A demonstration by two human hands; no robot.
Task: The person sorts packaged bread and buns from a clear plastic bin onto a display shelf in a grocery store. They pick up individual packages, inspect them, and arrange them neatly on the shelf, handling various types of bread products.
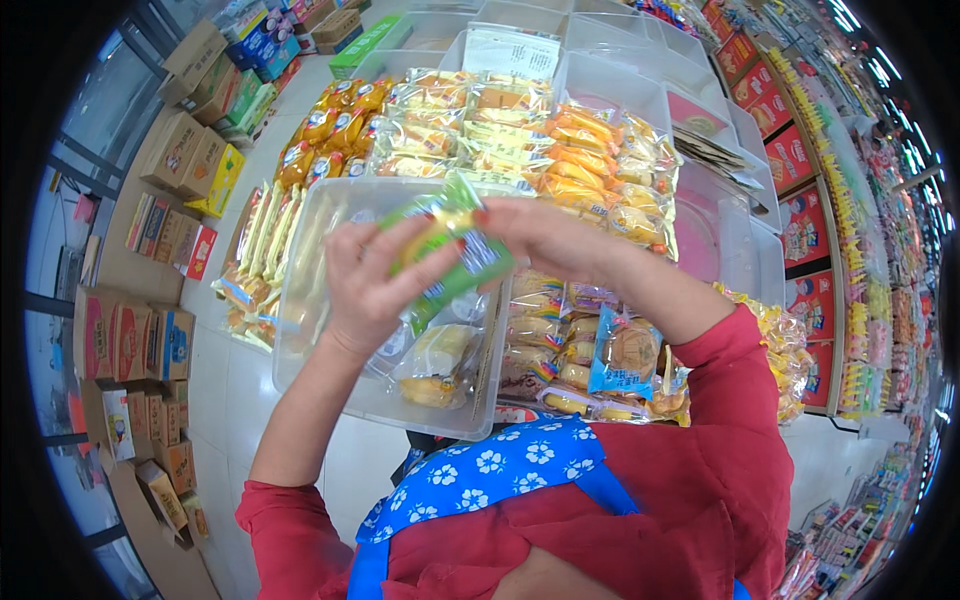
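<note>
My left hand (pixel 375 277) holds a green plastic snack packet (pixel 457 262) from its left side. My right hand (pixel 540 232) grips the same packet near its upper end, with the fingertips of both hands close together; motion blurs it slightly. Below the packet is a translucent plastic bin (pixel 382 416), set at the front of the display. Inside the bin, a clear-wrapped pastry (pixel 439 367) lies near the right wall. My hands and the packet hide part of the bin's inside.
Beyond the bin lie rows of cream-wrapped cakes (pixel 510 135), orange-wrapped bread (pixel 581 165) and brown packets (pixel 337 124). A blue-wrapped round cake (pixel 630 352) sits to the right. Cardboard boxes (pixel 112 337) line the left wall; hanging snacks (pixel 817 195) fill the right-hand shelving.
</note>
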